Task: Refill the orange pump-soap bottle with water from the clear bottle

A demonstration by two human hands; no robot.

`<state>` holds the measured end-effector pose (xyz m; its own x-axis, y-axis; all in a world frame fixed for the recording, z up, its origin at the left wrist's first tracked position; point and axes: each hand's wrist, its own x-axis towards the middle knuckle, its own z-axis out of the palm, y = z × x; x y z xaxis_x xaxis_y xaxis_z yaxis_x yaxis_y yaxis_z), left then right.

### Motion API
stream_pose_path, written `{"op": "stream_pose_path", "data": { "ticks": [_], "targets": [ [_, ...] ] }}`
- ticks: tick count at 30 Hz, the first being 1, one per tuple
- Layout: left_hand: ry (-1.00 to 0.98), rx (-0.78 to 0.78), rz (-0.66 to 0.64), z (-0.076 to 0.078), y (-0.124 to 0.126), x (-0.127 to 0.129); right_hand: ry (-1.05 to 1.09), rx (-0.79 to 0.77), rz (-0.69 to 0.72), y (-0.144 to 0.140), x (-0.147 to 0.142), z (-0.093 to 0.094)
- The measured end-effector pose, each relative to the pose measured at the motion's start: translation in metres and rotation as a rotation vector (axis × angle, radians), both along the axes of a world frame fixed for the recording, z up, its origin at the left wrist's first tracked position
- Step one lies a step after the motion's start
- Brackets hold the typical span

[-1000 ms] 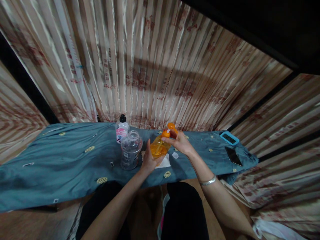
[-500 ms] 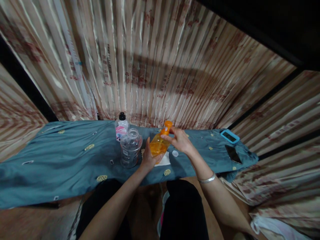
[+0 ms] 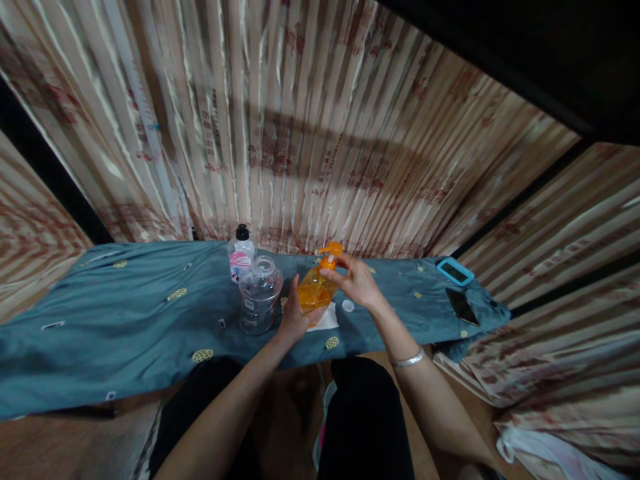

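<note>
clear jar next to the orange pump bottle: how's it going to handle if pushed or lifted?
The clear jar looks see-through with no visible fill, so probably light. It stands upright on soft, wrinkled blue cloth, so a high push may tip it rather than slide it. Its round, smooth-looking wall could roll if toppled.

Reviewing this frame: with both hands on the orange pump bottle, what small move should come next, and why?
Probably another twist of the pump head by the right hand: its fingertips pinch the collar, while the left hand steadies the orange bottle over the white sheet. Whether the head is loosening or tightening cannot be told.
</note>
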<state>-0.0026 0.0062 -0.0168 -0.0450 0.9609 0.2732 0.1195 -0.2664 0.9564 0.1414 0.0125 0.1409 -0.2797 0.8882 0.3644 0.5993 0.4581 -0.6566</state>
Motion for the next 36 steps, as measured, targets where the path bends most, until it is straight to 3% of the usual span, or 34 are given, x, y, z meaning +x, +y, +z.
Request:
{"op": "stream_pose_path", "data": {
  "ticks": [3,5,9,11,17,19,23,29,34,36],
  "targets": [
    [0.012,-0.035,-0.004,0.001,0.0,0.0,-0.053,0.084,-0.207,-0.009,-0.011,0.002],
    [0.016,-0.035,-0.009,0.001,0.0,-0.001,-0.08,0.077,-0.243,-0.01,-0.011,0.004],
    [0.007,0.007,-0.007,-0.002,0.0,-0.001,0.037,-0.062,0.065,-0.002,0.004,0.003],
    [0.01,0.021,-0.01,-0.003,0.0,-0.002,0.049,-0.095,0.135,0.002,0.01,0.001],
    [0.024,-0.003,-0.012,-0.003,0.001,-0.002,0.027,-0.035,-0.167,-0.004,0.0,0.0],
    [0.032,0.002,-0.018,-0.003,0.001,-0.003,0.069,-0.051,-0.094,-0.004,0.0,-0.001],
    [0.028,0.037,-0.042,-0.003,0.001,-0.004,0.176,-0.116,0.182,0.003,0.006,-0.007],
    [0.006,0.034,-0.034,-0.002,0.001,-0.002,0.131,-0.028,-0.13,-0.002,-0.002,-0.005],
    [0.031,0.031,-0.03,-0.004,0.001,-0.002,0.188,-0.11,0.17,0.002,0.006,-0.007],
    [0.022,0.044,-0.031,-0.005,0.001,-0.002,0.18,-0.104,0.147,0.003,0.006,-0.009]
  ]
}}
